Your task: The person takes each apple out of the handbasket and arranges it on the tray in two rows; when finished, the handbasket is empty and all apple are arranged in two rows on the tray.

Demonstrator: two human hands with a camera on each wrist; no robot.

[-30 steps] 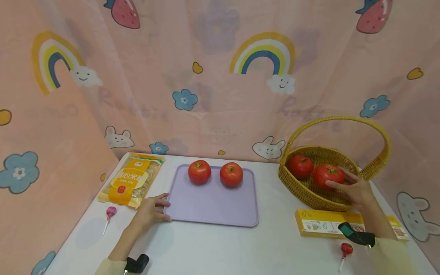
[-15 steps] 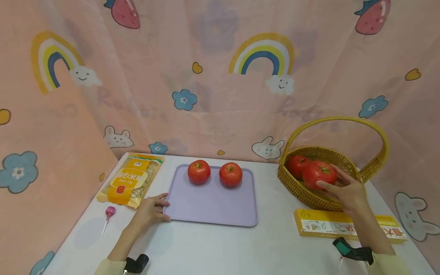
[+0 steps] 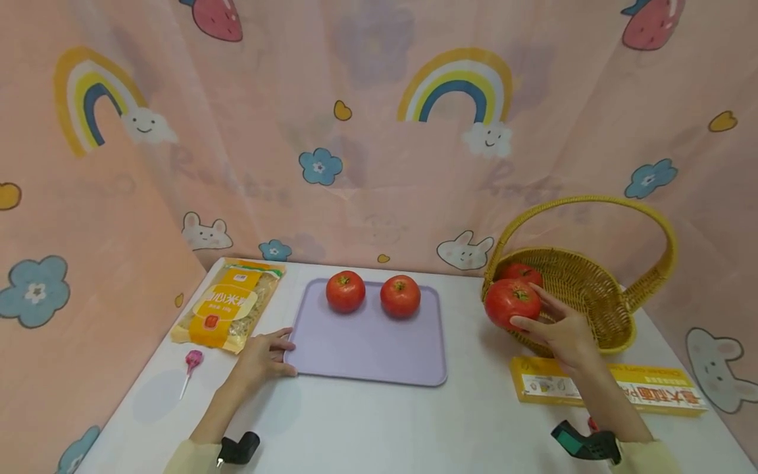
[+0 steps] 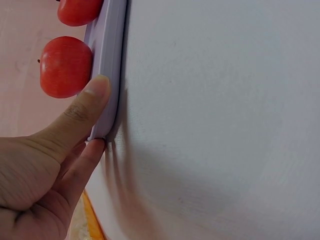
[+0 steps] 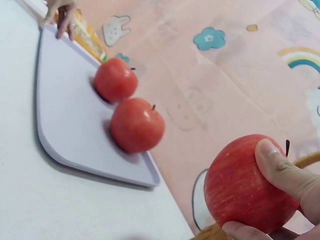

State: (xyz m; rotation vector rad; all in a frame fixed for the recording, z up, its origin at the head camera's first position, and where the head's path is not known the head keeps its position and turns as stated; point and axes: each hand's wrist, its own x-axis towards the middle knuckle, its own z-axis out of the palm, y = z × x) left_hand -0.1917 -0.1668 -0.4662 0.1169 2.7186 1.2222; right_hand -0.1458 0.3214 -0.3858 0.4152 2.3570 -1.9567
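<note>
1. Gripping the held apple (image 3: 506,301) in the right hand (image 3: 568,339), with thumb on the near side and fingers bent round the right.
2. Hovering, seemingly, by the near-left rim of the basket (image 3: 583,289); exact height impossible to tell.
3. Mattering most, in judgement: the sideways line from held apple to tray (image 3: 367,349), leftward and roughly level, across a strip of table (image 3: 462,349).
4. Running left to right along the tray's long axis, so pointing a short end toward the basket.
5. Pinching the tray's near-left corner between thumb and fingers of the left hand (image 3: 263,357), well apart from the held apple; right hand clearly nearer.
6. Counting two more near the tray's far edge: left tray apple (image 3: 345,291) and right tray apple (image 3: 400,296), set side by side.
7. Spotting a basket apple (image 3: 524,272) behind the held one, partly hidden.
</note>
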